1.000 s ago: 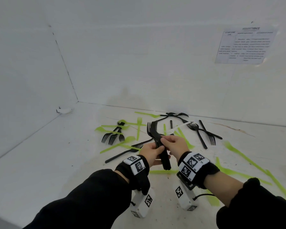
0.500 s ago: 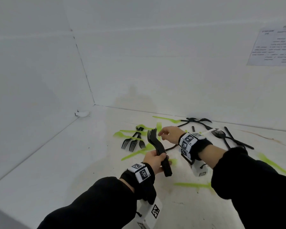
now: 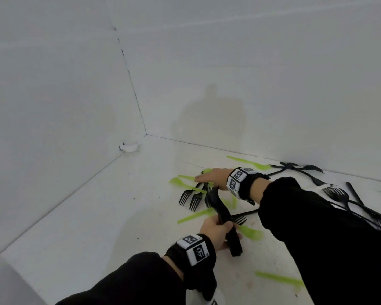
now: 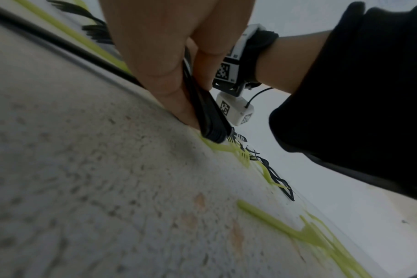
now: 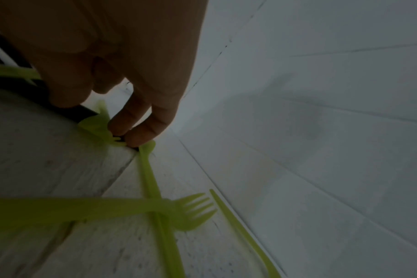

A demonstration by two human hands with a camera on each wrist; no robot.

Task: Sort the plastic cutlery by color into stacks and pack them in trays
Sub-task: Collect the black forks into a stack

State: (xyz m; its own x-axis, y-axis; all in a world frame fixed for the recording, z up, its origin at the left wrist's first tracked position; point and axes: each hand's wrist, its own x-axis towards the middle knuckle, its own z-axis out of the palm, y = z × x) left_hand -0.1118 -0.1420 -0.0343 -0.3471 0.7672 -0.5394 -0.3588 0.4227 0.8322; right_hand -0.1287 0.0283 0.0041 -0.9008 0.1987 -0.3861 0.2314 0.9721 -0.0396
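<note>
Down on the white table (image 3: 101, 212), the left hand (image 3: 216, 232) grips a black stack (image 3: 223, 219) of forks, fingers and thumb curled round the handles. The stack stands tilted, its tines up and away from the person; in the left wrist view its handle ends (image 4: 214, 131) touch the table beside a green piece.

The right hand (image 3: 213, 176) reaches across, over the left, to a cluster at the far left of the scatter. Its fingers (image 5: 141, 131) are bent down, their tips touching the table among green cutlery (image 5: 100, 126); something dark shows under the tips, but whether they pinch it cannot be told. Two black forks (image 3: 191, 197) lie just beside this hand, tines toward the person, with a green fork (image 3: 180, 182) across them.

More green pieces lie around the left hand, one (image 3: 279, 279) nearer the person. Another black pile (image 3: 339, 192) lies far right, partly hidden by the right sleeve (image 3: 317, 227). No trays can be seen.
</note>
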